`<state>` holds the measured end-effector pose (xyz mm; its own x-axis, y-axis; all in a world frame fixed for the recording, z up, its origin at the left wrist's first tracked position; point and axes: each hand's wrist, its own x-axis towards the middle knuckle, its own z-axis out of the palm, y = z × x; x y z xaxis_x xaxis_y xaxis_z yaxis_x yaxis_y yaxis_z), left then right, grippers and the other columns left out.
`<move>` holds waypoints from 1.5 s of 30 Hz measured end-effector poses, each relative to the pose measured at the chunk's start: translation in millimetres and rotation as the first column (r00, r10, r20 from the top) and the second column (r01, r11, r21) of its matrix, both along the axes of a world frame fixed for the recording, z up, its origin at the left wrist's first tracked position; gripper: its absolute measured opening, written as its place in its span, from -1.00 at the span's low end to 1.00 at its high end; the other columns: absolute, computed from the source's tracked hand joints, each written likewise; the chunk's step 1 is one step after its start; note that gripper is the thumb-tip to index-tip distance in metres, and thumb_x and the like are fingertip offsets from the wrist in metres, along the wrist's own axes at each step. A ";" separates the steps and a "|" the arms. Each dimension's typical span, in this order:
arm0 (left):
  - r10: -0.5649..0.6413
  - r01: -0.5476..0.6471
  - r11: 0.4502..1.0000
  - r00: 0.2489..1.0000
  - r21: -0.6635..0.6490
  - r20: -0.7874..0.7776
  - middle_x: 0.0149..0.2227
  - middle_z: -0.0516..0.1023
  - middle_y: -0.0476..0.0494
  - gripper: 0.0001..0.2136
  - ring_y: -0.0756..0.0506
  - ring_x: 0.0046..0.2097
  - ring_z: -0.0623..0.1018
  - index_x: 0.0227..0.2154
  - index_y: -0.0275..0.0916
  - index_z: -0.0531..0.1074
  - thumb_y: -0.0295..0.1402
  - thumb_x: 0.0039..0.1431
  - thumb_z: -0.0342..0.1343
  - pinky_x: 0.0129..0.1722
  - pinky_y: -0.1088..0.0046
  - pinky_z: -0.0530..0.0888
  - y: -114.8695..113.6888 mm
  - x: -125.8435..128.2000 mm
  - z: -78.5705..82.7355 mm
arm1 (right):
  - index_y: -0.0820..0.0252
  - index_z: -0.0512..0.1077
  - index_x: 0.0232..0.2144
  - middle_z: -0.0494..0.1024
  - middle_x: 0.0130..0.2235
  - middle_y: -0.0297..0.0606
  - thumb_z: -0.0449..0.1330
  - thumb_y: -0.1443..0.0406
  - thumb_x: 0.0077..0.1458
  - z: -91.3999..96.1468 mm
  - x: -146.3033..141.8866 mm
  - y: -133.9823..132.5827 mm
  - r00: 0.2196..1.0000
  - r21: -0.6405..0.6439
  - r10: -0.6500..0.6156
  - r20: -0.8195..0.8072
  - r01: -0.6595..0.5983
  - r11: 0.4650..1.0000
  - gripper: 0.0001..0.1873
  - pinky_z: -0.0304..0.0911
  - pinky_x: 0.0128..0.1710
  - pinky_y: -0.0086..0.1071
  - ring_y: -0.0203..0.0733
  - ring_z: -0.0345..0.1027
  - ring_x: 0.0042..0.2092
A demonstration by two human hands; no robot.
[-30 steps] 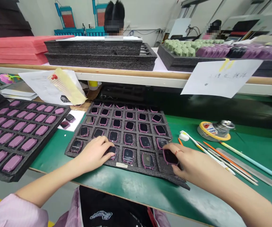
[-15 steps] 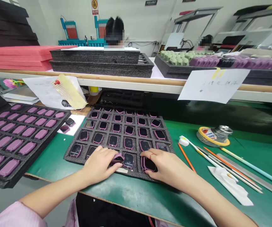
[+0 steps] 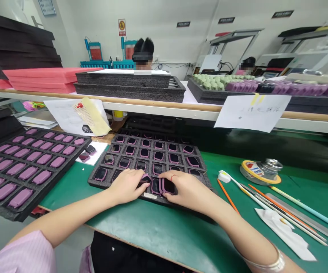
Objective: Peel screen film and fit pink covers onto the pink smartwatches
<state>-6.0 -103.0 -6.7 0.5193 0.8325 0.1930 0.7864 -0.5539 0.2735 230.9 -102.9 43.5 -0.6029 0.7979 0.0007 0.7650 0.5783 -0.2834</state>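
A dark grey foam tray (image 3: 92, 182) lies on the green bench mat, holding rows of pink-framed, black-faced watch bodies in square cells. My left hand (image 3: 125, 185) rests at its front row, fingertips pinching a pink-framed watch body (image 3: 145, 179). Close beside it, my right hand (image 3: 185, 189) grips a second pink-framed watch body (image 3: 168, 186) above the same row. The two hands nearly meet, and they hide part of the front row. Next to the second body, another watch body (image 3: 155, 186) stands in its cell.
To the left lies a foam tray (image 3: 43, 193) of pink-purple parts. To the right are a tape roll with a metal jar (image 3: 266, 168), brushes, orange sticks, a steel ruler (image 3: 295, 214) and a tissue (image 3: 283, 235). A wooden-edged shelf (image 3: 164, 104) with stacked trays runs behind; a co-worker (image 3: 143, 53) sits beyond.
My right hand has moved left with its watch body, closer to my left hand. The view has tilted upward, so the tray sits lower and farther off, and the tissue has come into view.
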 end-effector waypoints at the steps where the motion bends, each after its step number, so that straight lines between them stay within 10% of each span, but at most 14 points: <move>1: 0.015 -0.015 1.000 1.000 0.001 -0.001 -0.24 0.59 -0.20 -0.83 -0.24 -0.16 0.59 -0.22 -0.19 0.34 -0.20 0.36 0.00 -0.14 0.21 0.42 -0.1 1.2 -0.3 | 0.21 0.49 0.06 0.62 0.03 -0.08 0.28 0.35 0.05 1.1 -6.3 1.5 1.000 -0.012 0.013 0.013 -0.012 1.000 -0.53 0.39 0.06 -0.25 0.00 0.52 0.05; 15: 0.272 -0.172 0.936 0.908 -0.307 0.320 -0.38 0.57 -0.13 -0.79 -0.25 -0.24 0.60 -0.43 -0.16 0.29 -0.21 0.14 0.20 -0.25 0.27 0.44 28.0 16.9 5.9 | 0.26 0.51 0.02 0.64 -0.08 -0.02 0.27 0.32 0.09 7.6 -33.0 15.3 0.978 -0.014 -0.014 0.210 0.017 1.000 -0.59 0.39 -0.14 -0.23 0.12 0.57 -0.07; 21: 0.437 0.113 0.771 0.622 -0.627 0.650 -0.31 0.61 -0.17 -0.63 -0.05 -0.39 0.57 -0.31 -0.21 0.33 0.02 0.10 0.19 -0.45 0.48 0.37 44.6 22.3 18.6 | 0.25 0.51 0.06 0.66 -0.08 -0.04 0.26 0.33 0.07 6.2 -31.2 15.6 0.980 -0.020 -0.018 0.198 0.022 1.000 -0.54 0.39 -0.17 -0.22 0.12 0.58 -0.09; 27: 0.642 0.344 0.635 0.262 -0.691 0.721 -0.47 0.39 0.06 -0.56 0.14 -0.53 0.32 -0.46 -0.23 0.27 -0.11 -0.13 0.43 -0.53 0.58 0.25 29.2 17.5 18.6 | 0.14 0.56 -0.04 0.70 -0.24 -0.16 0.33 0.29 -0.01 15.1 -24.6 19.8 0.991 -0.020 -0.060 0.117 0.063 0.998 -0.59 0.41 -0.21 -0.26 0.11 0.61 -0.16; 31: 0.727 0.439 0.577 0.109 -0.689 0.678 -0.54 0.33 0.09 -0.71 0.11 -0.50 0.36 -0.38 -0.24 0.41 -0.26 -0.03 0.41 -0.48 0.60 0.35 24.8 17.1 14.0 | 0.10 0.44 0.12 0.65 0.01 -0.16 0.27 0.33 0.10 22.6 -23.0 5.8 0.990 0.081 -0.121 -0.075 0.127 0.989 -0.49 0.44 -0.06 -0.28 0.01 0.58 -0.01; 36: 0.815 0.534 0.470 0.043 -0.703 0.577 -0.37 0.51 -0.07 -0.77 0.00 -0.36 0.52 -0.29 -0.26 0.47 -0.24 0.11 0.34 -0.30 0.47 0.53 13.0 27.6 17.2 | 0.14 0.40 0.15 0.60 0.10 -0.15 0.27 0.39 0.07 11.6 -32.3 -5.8 0.924 0.283 0.083 -0.374 0.028 0.959 -0.44 0.46 0.05 -0.25 -0.03 0.54 0.06; 40: 0.866 0.695 0.336 0.037 -0.636 0.498 -0.32 0.56 -0.17 -0.64 -0.05 -0.35 0.57 -0.19 -0.33 0.49 -0.07 0.22 0.24 -0.27 0.39 0.56 2.2 32.2 20.3 | 0.17 0.32 0.23 0.60 0.09 -0.05 0.36 0.40 0.00 -11.2 -39.6 6.4 0.918 0.185 0.059 -0.393 0.016 0.983 -0.28 0.51 0.00 -0.11 0.06 0.57 0.03; 45: 0.821 0.684 0.397 0.033 -0.612 0.570 -0.31 0.57 -0.08 -0.69 0.04 -0.39 0.53 -0.21 -0.27 0.52 -0.17 0.11 0.38 -0.26 0.49 0.51 -5.3 31.6 20.5 | 0.07 0.20 0.30 0.52 0.18 -0.09 0.47 0.41 -0.11 -32.5 -41.6 17.8 0.808 0.108 0.109 -0.579 -0.057 0.993 -0.05 0.39 0.19 -0.05 0.02 0.47 0.16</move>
